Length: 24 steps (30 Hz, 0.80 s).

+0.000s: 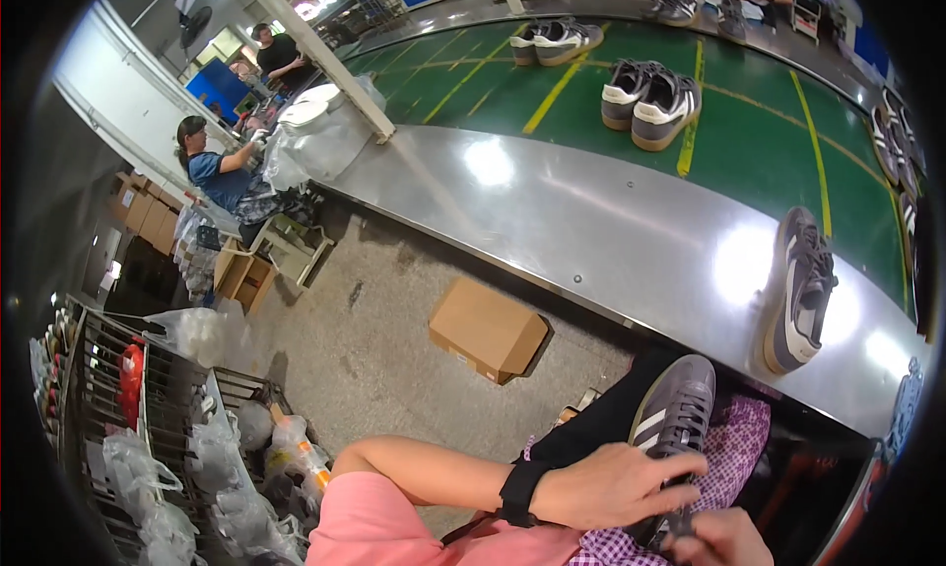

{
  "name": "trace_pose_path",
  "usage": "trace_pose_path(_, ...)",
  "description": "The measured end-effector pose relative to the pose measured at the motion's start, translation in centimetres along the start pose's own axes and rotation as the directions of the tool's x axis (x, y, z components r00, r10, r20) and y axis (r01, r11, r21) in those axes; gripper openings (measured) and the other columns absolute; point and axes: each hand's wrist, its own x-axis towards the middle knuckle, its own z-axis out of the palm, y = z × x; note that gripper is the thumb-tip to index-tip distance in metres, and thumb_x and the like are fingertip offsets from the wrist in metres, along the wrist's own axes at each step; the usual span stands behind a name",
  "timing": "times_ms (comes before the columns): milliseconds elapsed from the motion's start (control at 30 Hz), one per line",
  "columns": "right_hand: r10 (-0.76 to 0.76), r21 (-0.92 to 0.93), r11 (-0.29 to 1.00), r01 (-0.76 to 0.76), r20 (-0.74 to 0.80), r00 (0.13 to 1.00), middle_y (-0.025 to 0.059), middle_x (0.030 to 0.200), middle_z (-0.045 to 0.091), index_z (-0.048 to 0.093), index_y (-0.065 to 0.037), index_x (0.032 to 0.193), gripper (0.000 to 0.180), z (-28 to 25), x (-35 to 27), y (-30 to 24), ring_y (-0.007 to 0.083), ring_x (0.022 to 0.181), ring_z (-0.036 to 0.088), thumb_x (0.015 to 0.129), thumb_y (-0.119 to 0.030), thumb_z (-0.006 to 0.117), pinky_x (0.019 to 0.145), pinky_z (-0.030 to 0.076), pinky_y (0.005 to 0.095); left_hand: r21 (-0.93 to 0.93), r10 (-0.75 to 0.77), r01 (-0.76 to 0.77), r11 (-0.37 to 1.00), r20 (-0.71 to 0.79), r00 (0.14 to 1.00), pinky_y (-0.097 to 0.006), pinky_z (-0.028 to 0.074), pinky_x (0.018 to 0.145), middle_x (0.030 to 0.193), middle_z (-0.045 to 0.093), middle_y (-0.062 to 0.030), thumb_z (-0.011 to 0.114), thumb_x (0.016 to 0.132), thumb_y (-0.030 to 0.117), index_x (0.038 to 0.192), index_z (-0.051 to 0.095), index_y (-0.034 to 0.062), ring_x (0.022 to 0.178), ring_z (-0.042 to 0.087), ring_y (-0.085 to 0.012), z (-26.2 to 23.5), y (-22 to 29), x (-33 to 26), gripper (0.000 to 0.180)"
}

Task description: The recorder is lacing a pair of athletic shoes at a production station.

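Note:
A grey sneaker with white side stripes and a gum sole rests on my lap, toe pointing away from me. My left hand, with a black band at the wrist, reaches across it from the left. Its fingers are bent and closed at the sneaker's dark laces. At the lower edge my right hand pinches the dark lace near the shoe's opening. The heel is mostly hidden behind my hands. A matching sneaker stands on the metal ledge to the right, ahead of my lap.
Beyond the metal ledge runs a green conveyor belt with yellow lines, carrying sneaker pairs. A cardboard box lies on the floor. Left are a rack with plastic bags and a seated person.

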Motion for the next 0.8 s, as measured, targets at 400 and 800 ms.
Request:
trace_pose_path(400,-0.125,-0.525,0.826,-0.206,-0.526,0.841,0.0092,0.056,0.051,0.056,-0.004,0.07,0.018,0.6,3.2,5.3,0.0296,0.05,0.052,0.086,-0.011,0.062,0.049,0.035,0.0406,0.707,0.401,-0.147,0.692,-0.207,0.892,-0.04,0.042,0.092,0.116,0.065,-0.0081,0.063,0.086,0.024,0.076,0.067,0.0072,0.117,0.054,-0.0247,0.1,-4.8,1.4,0.02)
trace_pose_path(800,-0.186,-0.49,0.869,-0.069,-0.453,0.872,0.021,0.107,0.059,0.056,0.001,0.118,0.048,0.6,3.0,3.4,0.0346,0.091,0.062,0.078,-0.019,0.074,0.082,0.048,0.039,0.067,0.083,-0.068,0.995,-0.252,0.964,-0.038,0.043,0.092,0.109,0.059,-0.0073,0.071,0.065,0.003,0.063,0.055,0.0034,0.114,0.047,-0.0297,-1.4,-1.5,-0.9,0.016)
